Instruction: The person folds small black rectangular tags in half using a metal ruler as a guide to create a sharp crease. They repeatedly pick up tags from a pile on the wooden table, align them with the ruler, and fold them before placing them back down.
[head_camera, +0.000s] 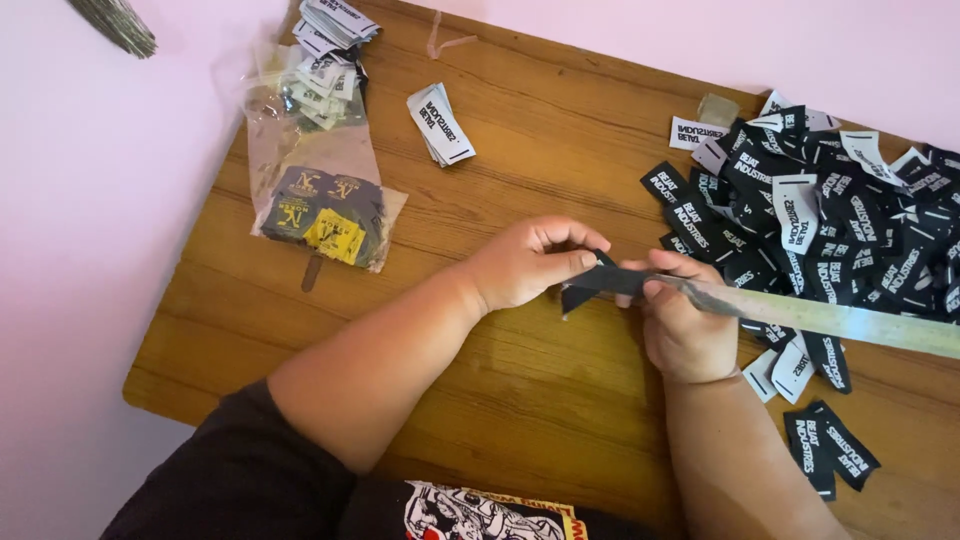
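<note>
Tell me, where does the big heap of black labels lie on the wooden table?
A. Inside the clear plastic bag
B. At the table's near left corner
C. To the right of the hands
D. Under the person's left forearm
C: the heap of black labels spreads over the table right of the right hand, apart from the plastic bag at far left.

The metal ruler (850, 318) ran off the right edge, so its far end could not be seen, and its near end was buried under the fingers of the right hand (683, 325). The black label (600, 283) pinched between both hands showed only in part; the left hand (530, 262) covered its upper end. The pile of black labels (850, 230) was cut off at the right edge. Inside the clear plastic bag (318, 150) the contents were too blurred by glare to tell apart. The tabletop (420, 400) vanished beneath the person's arms at the bottom.
</note>
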